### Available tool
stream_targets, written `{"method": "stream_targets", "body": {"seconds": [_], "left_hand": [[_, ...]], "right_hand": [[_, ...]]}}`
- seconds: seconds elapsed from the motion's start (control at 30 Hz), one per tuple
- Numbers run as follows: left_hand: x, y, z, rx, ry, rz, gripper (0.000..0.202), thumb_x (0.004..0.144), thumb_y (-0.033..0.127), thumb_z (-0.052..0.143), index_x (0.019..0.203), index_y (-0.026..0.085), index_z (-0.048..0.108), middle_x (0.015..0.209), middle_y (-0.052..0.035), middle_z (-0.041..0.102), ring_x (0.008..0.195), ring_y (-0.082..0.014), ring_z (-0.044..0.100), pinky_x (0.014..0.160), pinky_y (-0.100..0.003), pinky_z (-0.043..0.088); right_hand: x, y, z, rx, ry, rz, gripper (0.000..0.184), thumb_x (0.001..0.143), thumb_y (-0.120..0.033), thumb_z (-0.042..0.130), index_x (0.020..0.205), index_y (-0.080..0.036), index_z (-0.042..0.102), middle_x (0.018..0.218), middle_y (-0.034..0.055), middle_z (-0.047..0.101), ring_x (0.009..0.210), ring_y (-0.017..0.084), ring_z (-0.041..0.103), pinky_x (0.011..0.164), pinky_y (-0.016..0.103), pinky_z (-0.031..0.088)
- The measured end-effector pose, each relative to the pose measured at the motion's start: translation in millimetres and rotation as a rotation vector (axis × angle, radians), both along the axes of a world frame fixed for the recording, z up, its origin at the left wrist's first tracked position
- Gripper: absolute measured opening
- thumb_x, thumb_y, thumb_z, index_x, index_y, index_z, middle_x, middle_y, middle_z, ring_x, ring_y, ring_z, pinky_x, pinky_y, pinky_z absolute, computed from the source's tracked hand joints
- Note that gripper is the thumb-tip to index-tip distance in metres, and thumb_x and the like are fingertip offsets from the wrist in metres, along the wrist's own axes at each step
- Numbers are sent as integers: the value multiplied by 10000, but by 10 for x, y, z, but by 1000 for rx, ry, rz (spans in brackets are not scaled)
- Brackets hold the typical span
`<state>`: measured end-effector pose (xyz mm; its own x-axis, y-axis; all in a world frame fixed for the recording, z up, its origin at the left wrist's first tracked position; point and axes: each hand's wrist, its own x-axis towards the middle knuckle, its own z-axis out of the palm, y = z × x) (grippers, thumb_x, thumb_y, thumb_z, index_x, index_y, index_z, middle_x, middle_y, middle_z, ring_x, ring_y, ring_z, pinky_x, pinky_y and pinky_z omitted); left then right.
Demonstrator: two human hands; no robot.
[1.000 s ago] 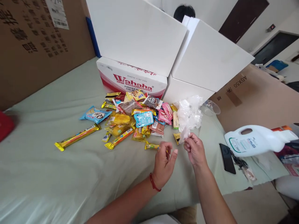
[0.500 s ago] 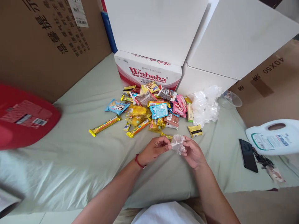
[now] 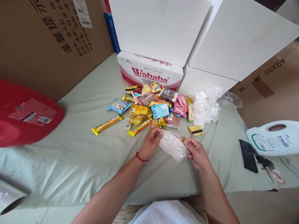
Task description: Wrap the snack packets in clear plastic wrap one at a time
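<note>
A clear plastic bag (image 3: 173, 146) is stretched out between my two hands, crinkled and flat. My left hand (image 3: 151, 143) pinches its left upper corner between thumb and fingers. At the other end, my right hand (image 3: 196, 153) grips the right edge. Just beyond the bag lies a heap of wrapped snacks, among them a light blue packet (image 3: 160, 110), pink packets (image 3: 180, 105) and a blue snack packet (image 3: 119, 106). A long yellow snack bar (image 3: 107, 124) lies left of the heap, and a small yellow packet (image 3: 195, 131) lies near my right hand.
Crumpled clear plastic bags (image 3: 206, 105) lie right of the heap, beside a clear plastic cup (image 3: 233, 99). A Wahaha carton (image 3: 150, 73) stands behind. On the right are a white jug (image 3: 273, 138) and a black phone (image 3: 248, 156); a red container (image 3: 32, 115) is on the left.
My hands have moved apart, and the plastic bag that was bunched up between them is now spread out wide. The view has shifted slightly.
</note>
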<state>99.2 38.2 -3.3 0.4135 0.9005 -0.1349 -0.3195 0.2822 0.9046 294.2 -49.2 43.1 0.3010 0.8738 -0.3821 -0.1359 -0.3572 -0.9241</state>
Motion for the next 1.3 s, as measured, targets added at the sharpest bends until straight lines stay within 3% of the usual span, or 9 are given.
{"method": "stream_targets", "body": {"seconds": [0.2,0.33,0.53,0.7,0.77,0.9,1.0,1.17,1.3], "left_hand": [[44,-46,-6,-58,-40,-68,519,819,672,739,857,220,488,650,91,412,502,-56,321,445,-196,258],[64,-59,-23,-80,-31,-59,535,810,690,737,865,221,485,641,96,408,495,-53,319,433,-191,247],[14,-52,-22,-100,-119,-130,662,707,688,829,1061,235,500,795,81,527,535,-43,371,454,-184,281],[-46,-28,46,-32,-128,-237,884,546,411,1005,1297,225,578,1151,-41,647,992,-160,612,850,-256,496],[-67,-4,45,-21,-97,-284,810,547,396,1003,1247,202,646,1150,-60,677,1035,-195,616,899,-288,484],[-123,68,11,-25,-4,-382,508,625,496,946,928,144,740,887,-42,708,809,-164,597,772,-284,456],[-159,121,35,-58,-5,-293,469,658,538,911,839,149,720,756,-8,649,660,-111,509,645,-250,394],[-156,52,194,22,85,67,516,622,530,923,917,185,678,799,21,602,665,-91,478,614,-223,370],[-119,-193,319,-14,223,32,549,870,727,597,884,180,651,728,21,539,602,-98,405,543,-242,298]], "right_hand": [[54,-191,51,163,-525,-172,422,887,-646,644,869,-228,702,801,26,641,708,175,518,637,293,428],[-206,-149,-37,120,-519,-9,384,826,-594,730,966,-237,721,847,32,665,739,195,544,670,311,439],[-492,18,-181,139,-169,48,297,817,-504,761,787,-221,677,672,-31,533,619,128,411,587,263,341],[-371,51,-11,52,372,-84,318,692,-352,899,798,-187,648,675,-55,484,576,76,381,507,197,334],[-288,29,29,21,595,-110,299,691,-273,882,802,-182,619,671,-61,469,556,60,372,480,169,337],[-127,-72,23,23,883,-101,218,720,-187,768,755,-186,553,639,-65,431,511,52,342,425,142,326],[-42,-157,6,58,939,-108,193,708,-185,717,708,-191,524,641,-45,428,542,77,402,443,166,379],[-15,-218,0,62,918,-121,189,682,-217,683,650,-188,499,775,18,542,695,121,537,571,220,489],[-59,-203,-12,89,875,-108,138,693,-221,661,644,-183,538,801,30,585,670,116,519,556,218,474]]}}
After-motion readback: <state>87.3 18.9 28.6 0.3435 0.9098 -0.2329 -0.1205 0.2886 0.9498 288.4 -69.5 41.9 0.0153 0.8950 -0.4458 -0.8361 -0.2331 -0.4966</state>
